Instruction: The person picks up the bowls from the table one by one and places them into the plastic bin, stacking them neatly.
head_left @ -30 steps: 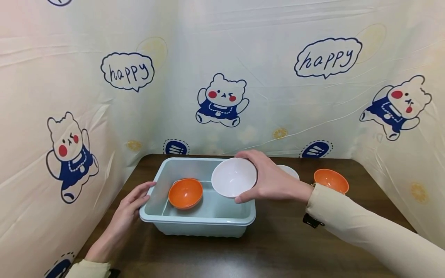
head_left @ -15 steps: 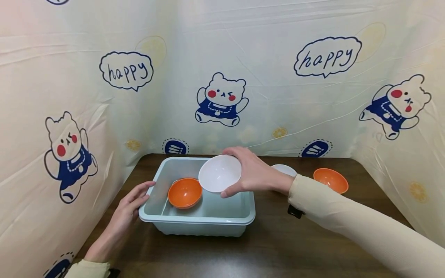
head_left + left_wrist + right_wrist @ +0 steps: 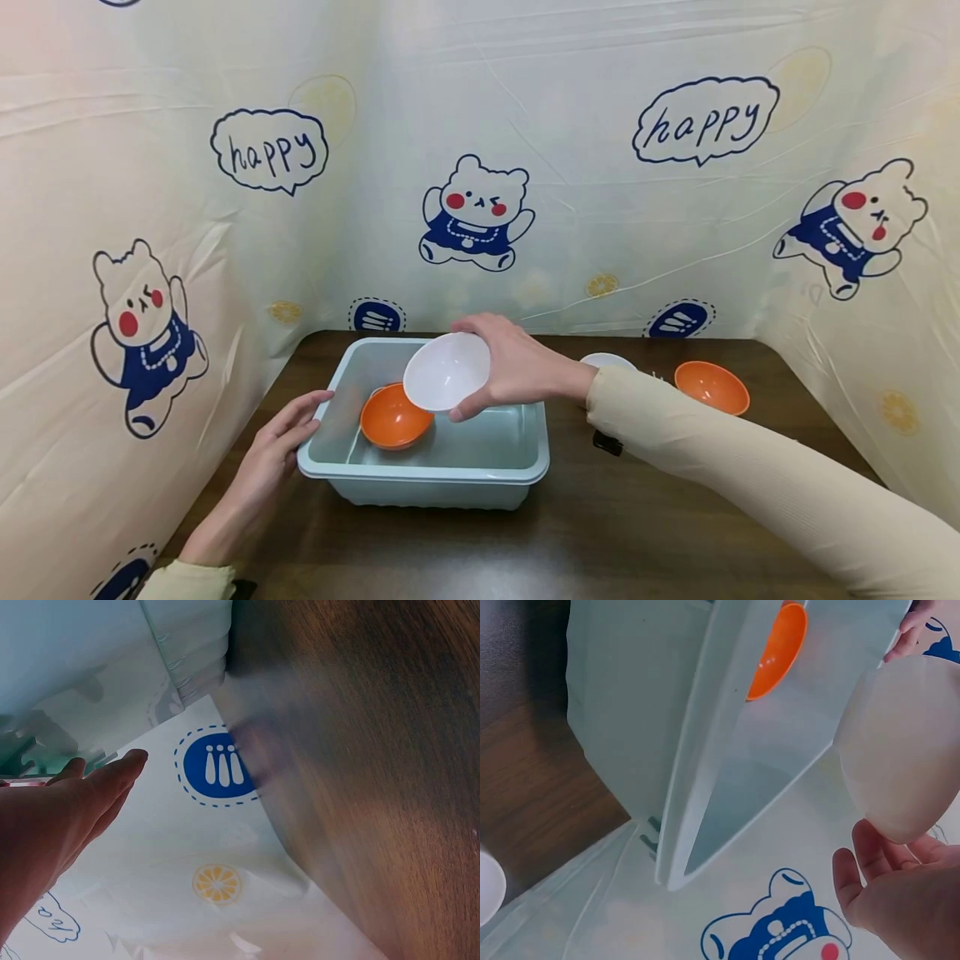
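Observation:
My right hand [image 3: 517, 362] grips a white bowl [image 3: 446, 372] by its right side, thumb at the near edge and fingers at the far edge. The bowl is tilted with its inside facing me, above a light blue plastic tub [image 3: 420, 473]. Inside the tub's left part lies an orange bowl [image 3: 395, 418], partly overlapped by the white one in the head view; a pale rim peeks out behind it. In the right wrist view the white bowl [image 3: 900, 750] shows its outside. At the tub's left rim, my left hand [image 3: 277, 442] rests with extended fingers.
On the dark wooden table [image 3: 637, 517], a second white bowl [image 3: 609, 361] stands behind my right forearm, partly hidden. Another orange bowl [image 3: 712, 387] sits at the back right. A printed curtain [image 3: 585, 167] encloses the table at the back and sides.
My right hand has carried the white bowl leftward over the tub, closer to the orange bowl inside. The left hand has stayed at the tub's rim.

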### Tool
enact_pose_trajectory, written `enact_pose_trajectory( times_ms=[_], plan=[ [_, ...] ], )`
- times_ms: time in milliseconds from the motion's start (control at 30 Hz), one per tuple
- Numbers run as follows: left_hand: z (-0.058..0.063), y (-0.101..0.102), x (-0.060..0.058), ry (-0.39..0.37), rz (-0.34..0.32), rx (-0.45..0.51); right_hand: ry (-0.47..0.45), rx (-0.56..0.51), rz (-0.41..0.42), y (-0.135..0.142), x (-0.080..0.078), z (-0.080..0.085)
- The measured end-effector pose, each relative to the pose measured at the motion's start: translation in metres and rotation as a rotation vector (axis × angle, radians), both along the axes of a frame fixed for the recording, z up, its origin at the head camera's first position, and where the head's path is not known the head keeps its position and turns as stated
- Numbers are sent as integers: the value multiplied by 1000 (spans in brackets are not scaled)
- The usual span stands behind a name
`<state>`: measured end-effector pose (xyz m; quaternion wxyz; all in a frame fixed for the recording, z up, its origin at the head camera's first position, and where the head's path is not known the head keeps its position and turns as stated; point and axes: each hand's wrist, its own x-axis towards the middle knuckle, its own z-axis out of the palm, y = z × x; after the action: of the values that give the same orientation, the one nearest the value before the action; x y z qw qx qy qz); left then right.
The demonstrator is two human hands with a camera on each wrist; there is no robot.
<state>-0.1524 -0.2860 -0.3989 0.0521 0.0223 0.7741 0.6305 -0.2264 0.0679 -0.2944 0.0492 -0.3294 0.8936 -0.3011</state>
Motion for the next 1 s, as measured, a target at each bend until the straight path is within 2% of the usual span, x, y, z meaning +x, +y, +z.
enact_pose_trajectory(
  times_ms=[700, 1000],
  plan=[
    [-2, -1, 0, -18, 8, -4, -3, 77, 64, -48, -16, -8],
    [-2, -2, -1, 12, -2, 5, -11, 111, 58, -63, -26, -12]
  ],
)
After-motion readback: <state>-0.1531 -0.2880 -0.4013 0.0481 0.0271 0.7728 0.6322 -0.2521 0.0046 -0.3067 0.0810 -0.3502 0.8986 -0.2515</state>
